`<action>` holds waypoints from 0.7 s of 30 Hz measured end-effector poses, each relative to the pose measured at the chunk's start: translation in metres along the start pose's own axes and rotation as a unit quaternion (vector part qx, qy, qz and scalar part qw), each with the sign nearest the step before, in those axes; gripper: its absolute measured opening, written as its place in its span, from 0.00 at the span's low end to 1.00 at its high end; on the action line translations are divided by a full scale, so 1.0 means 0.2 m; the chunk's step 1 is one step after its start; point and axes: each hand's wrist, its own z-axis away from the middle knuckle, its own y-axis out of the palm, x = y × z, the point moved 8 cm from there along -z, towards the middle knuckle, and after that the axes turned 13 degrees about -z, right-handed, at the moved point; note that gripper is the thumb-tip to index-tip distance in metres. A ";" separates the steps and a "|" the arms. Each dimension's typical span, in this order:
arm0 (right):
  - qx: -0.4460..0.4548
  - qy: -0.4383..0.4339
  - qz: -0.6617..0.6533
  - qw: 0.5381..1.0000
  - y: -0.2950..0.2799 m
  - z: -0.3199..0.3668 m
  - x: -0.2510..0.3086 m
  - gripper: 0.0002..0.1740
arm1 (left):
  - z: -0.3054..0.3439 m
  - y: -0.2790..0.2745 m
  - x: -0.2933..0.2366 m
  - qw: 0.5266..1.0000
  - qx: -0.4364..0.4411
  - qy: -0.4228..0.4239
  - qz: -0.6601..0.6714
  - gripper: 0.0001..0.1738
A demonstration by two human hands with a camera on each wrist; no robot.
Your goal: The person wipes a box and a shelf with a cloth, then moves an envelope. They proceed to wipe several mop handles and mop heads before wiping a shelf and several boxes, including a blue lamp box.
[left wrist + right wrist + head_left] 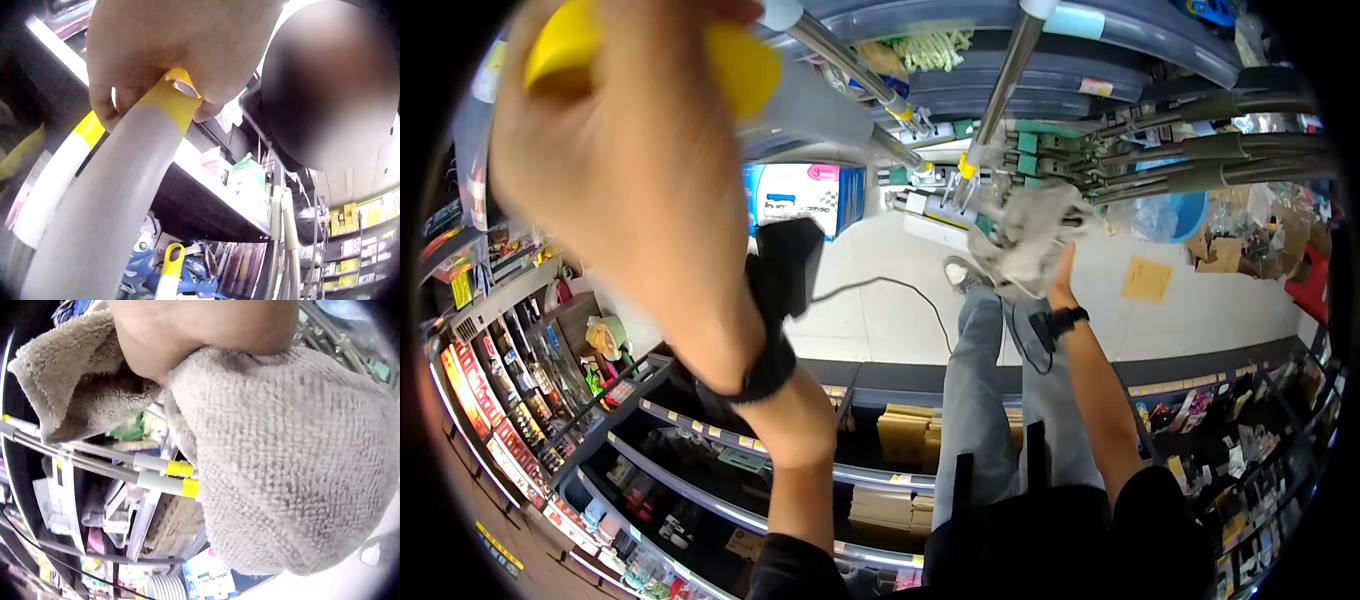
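My left hand (640,190) is raised close to the head camera, gripping the yellow top end of a pole handle. In the left wrist view the handle's pale grey grip (112,194) slants down from the fingers, and the yellow end has a hanging hole. A second pole handle (56,181), white with a yellow band, stands beside it. Down low, my right hand (1064,275) holds a bunched grey cloth (1030,235). Up close the cloth (294,450) looks like ribbed terry, hanging in folds that hide the fingertips.
Mop heads (940,205) and metal poles (1005,90) stand ahead of my feet. A blue and white box (800,200) sits on the floor at left. At right are a blue basin (1188,215) and flat cardboard (1147,279). Stocked shelves (730,440) run behind me.
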 end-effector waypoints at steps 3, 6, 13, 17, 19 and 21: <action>-0.015 0.020 0.024 0.999 -0.12 0.03 0.02 0.29 | -0.15 0.11 0.06 0.992 -0.037 0.119 0.026 0.23; -0.016 0.023 0.032 0.999 -0.16 0.04 0.05 0.30 | -0.21 0.12 0.04 0.986 -0.016 0.163 -0.027 0.22; 0.013 0.013 0.033 0.999 -0.04 0.08 0.15 0.34 | -0.05 0.05 0.06 0.986 0.024 0.036 0.161 0.16; 0.011 0.007 0.056 0.998 -0.03 0.13 0.21 0.37 | 0.31 -0.12 0.07 0.952 0.054 -0.020 0.301 0.24; -0.008 -0.004 0.077 0.997 -0.04 0.17 0.25 0.38 | 0.45 -0.14 0.02 0.823 0.187 0.124 0.522 0.34; -0.033 -0.025 0.108 0.993 -0.04 0.19 0.31 0.39 | 0.56 -0.24 0.02 0.844 0.180 0.132 0.488 0.37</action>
